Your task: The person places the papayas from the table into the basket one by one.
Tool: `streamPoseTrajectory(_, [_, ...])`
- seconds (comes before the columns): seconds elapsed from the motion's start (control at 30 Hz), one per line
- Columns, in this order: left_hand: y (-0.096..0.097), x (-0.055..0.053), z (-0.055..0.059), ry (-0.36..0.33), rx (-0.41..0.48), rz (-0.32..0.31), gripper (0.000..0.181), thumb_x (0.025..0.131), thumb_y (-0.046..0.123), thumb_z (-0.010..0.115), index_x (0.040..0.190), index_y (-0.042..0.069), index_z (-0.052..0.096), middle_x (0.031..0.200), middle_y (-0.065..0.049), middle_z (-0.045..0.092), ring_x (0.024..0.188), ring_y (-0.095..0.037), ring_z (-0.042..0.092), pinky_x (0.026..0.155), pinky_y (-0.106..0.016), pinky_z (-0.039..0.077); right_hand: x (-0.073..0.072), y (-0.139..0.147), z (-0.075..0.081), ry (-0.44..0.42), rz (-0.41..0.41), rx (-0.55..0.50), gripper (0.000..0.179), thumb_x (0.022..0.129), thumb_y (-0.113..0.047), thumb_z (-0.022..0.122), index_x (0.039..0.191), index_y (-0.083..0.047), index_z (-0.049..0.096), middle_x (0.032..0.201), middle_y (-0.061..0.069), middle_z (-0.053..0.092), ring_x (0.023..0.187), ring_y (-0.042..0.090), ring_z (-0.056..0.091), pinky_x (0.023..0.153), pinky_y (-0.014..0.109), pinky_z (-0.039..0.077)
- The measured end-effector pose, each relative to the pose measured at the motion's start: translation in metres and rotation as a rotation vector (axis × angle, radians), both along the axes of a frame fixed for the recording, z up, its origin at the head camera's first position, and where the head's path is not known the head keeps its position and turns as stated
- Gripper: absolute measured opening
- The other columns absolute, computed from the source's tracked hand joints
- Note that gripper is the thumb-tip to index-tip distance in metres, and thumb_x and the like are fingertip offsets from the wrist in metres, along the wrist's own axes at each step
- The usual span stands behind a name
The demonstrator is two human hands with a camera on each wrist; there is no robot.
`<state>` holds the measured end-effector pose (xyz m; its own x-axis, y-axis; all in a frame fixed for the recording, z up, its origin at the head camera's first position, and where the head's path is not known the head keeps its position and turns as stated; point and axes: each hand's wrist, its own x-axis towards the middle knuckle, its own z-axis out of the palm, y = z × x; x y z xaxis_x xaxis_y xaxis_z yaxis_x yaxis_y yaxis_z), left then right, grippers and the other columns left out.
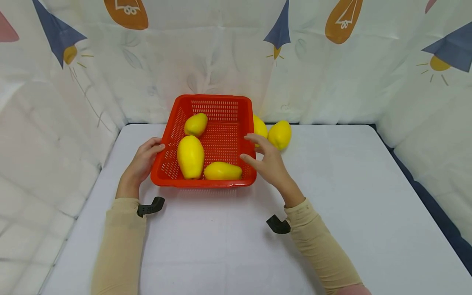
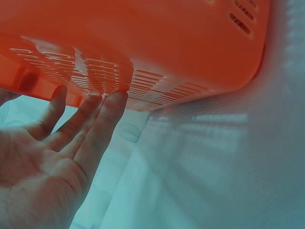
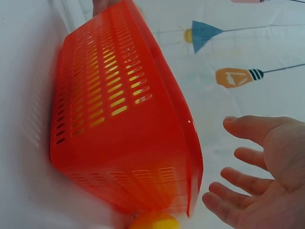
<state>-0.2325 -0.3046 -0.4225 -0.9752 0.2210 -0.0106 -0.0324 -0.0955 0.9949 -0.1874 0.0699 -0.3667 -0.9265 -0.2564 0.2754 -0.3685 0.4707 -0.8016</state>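
A red plastic basket [image 1: 226, 139] with slotted walls stands in the middle of the head view. Inside it lie a large oblong yellow fruit [image 1: 190, 157], a longish yellow fruit [image 1: 223, 171] by the near wall and a smaller, rounder one [image 1: 196, 124] farther back. My left hand [image 1: 144, 159] grips the basket's left rim, thumb on top; its fingertips [image 2: 116, 98] meet the slotted wall in the left wrist view. At the right rim, my right hand [image 1: 268, 160] has fingers spread and holds nothing. A gap shows between this hand [image 3: 267, 176] and the basket in the right wrist view.
Two more yellow fruits, one [image 1: 280, 135] in plain sight and one [image 1: 260, 128] partly hidden by the basket, lie behind my right hand. A white cloth covers the table [image 1: 354, 205]. Printed curtains [image 1: 221, 53] close off the back and both sides.
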Motion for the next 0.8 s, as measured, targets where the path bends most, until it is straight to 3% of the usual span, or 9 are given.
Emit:
streamPoseTrajectory(0.53, [0.000, 0.000, 0.000, -0.004, -0.012, 0.004, 0.016, 0.101, 0.021, 0.048, 0.113, 0.011, 0.051, 0.104, 0.000, 0.060, 0.089, -0.009, 0.062, 0.076, -0.018, 0.054, -0.005, 0.011, -0.003, 0.006, -0.037, -0.043, 0.051, 0.088, -0.017, 0.071, 0.134, -0.008, 0.052, 0.136, 0.007, 0.055, 0.125, 0.032, 0.052, 0.098, 0.048, 0.050])
streamPoseTrajectory(0.8, [-0.001, 0.000, -0.001, -0.004, 0.001, 0.002, 0.015, 0.101, 0.020, 0.047, 0.112, 0.011, 0.051, 0.104, 0.000, 0.060, 0.089, -0.009, 0.062, 0.076, -0.019, 0.054, -0.007, 0.015, -0.003, -0.011, -0.071, -0.049, 0.050, 0.088, -0.018, 0.071, 0.134, -0.008, 0.053, 0.135, 0.008, 0.056, 0.125, 0.027, 0.053, 0.099, 0.045, 0.050])
